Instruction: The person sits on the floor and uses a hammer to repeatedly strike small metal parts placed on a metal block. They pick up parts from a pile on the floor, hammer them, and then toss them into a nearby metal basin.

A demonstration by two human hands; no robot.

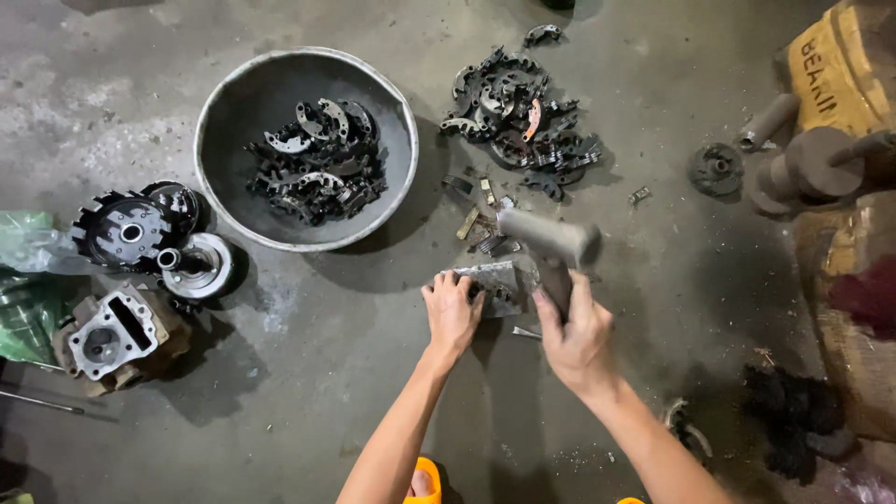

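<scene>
Grey hammer [551,245] gripped in the right hand [577,338] — left hand [453,313] pressed on a metal part [493,280]

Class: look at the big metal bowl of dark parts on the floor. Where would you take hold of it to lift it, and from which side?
Grip the metal bowl by its thin raised rim, probably at two opposite points, coming from above. The rim stands free all round, while the parts in the bowl fill the middle. The near-left edge sits close to the round clutch parts, so the far and right edges look easier.
</scene>
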